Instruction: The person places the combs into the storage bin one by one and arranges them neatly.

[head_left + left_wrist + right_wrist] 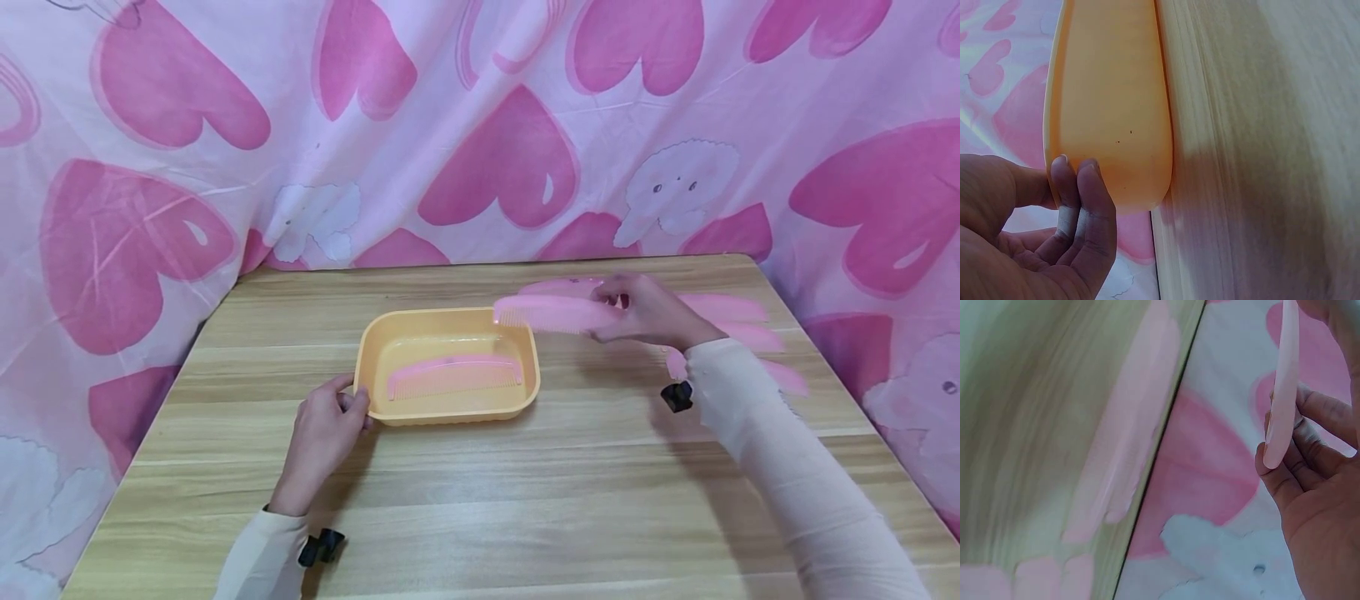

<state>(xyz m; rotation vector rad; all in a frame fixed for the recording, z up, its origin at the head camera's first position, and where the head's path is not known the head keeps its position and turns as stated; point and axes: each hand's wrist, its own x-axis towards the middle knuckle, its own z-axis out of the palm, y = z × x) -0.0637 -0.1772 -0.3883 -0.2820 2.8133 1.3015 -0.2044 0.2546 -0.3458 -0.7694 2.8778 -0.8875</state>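
Note:
My left hand [327, 435] grips the near left corner of a yellow plastic tray [442, 417], with the rim pinched between thumb and fingers [1096, 200]. Inside the tray lies one pink comb [455, 377], teeth toward me. My right hand [649, 310] holds another pink comb [551, 312] by its right end, teeth facing down. The free end of this held comb overlaps the tray's far right corner in the head view. From the right wrist, the held comb [1284, 394] shows edge-on between thumb and fingers.
Several more pink combs [753, 337] lie on the wooden table [480, 508] at the right, partly hidden behind my right hand and sleeve. One comb [562, 287] lies just beyond the held one. A pink heart-patterned cloth [495, 158] hangs along the table's back edge.

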